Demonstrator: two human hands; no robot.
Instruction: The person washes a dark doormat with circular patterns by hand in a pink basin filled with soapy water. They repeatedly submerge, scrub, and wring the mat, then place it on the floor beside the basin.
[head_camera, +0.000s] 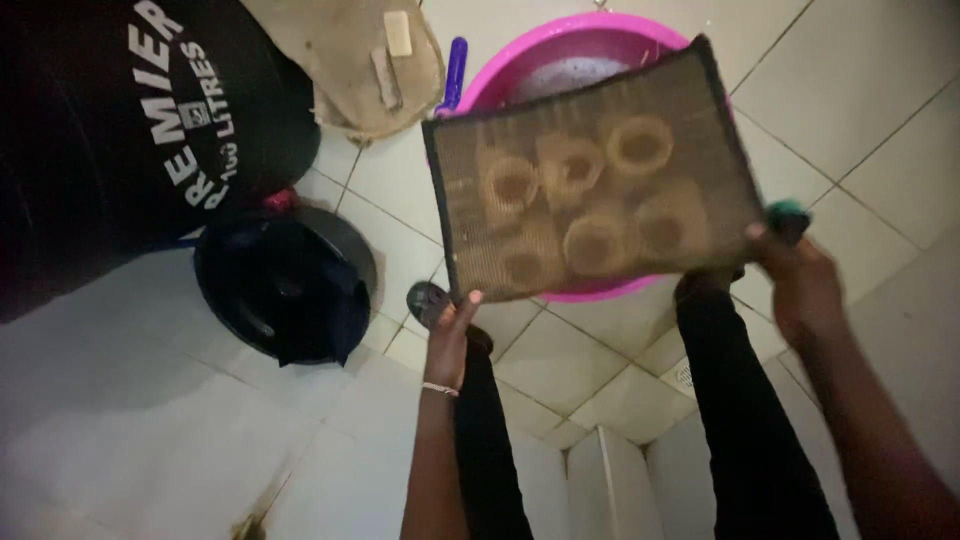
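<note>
Both grips (452, 325) (795, 275) on brown mat (590, 170)

A tiled floor (880, 130) spreads beneath me, its pale square tiles set diagonally with dark grout lines. Light is dim and warm toward the upper right, cooler and brighter across the lower left. A large black water drum (110, 130) with white lettering fills the upper left corner. Beside it sits a black bucket (280, 285) on the floor. A worn tan sack (360, 60) lies along the top edge. A small round drain (683, 376) is set into one tile.
</note>
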